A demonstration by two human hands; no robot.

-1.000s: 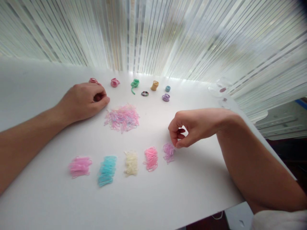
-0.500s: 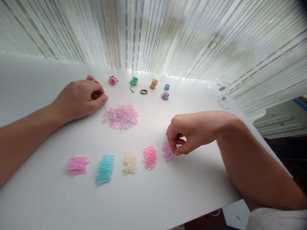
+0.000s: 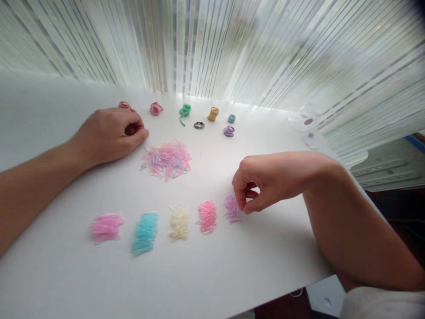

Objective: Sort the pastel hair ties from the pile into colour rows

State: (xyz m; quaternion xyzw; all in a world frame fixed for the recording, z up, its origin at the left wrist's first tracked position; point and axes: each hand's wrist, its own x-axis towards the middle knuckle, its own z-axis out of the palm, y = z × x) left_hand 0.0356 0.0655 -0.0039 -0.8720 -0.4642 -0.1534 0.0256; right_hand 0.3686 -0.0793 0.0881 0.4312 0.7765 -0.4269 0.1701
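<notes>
My right hand is closed in a pinch at the right edge of a small pile of purple rubber bands. Anything between its fingertips is too small to make out. My left hand rests on the table with curled fingers and the thumb against them; nothing shows in its grip. Just right of it lies a loose heap of mixed pastel rubber bands. Sorted piles form a near row: lilac-pink bands, blue bands, pale yellow bands and pink bands.
Along the back of the white table are a red coil, a pink coil, a green coil, a yellow roll, a blue roll, a purple coil and a beaded ring. A string curtain hangs behind.
My right hand has shifted slightly to the right, its fingertips still by the purple pile. My left hand stays in place. The view has moved a little.
</notes>
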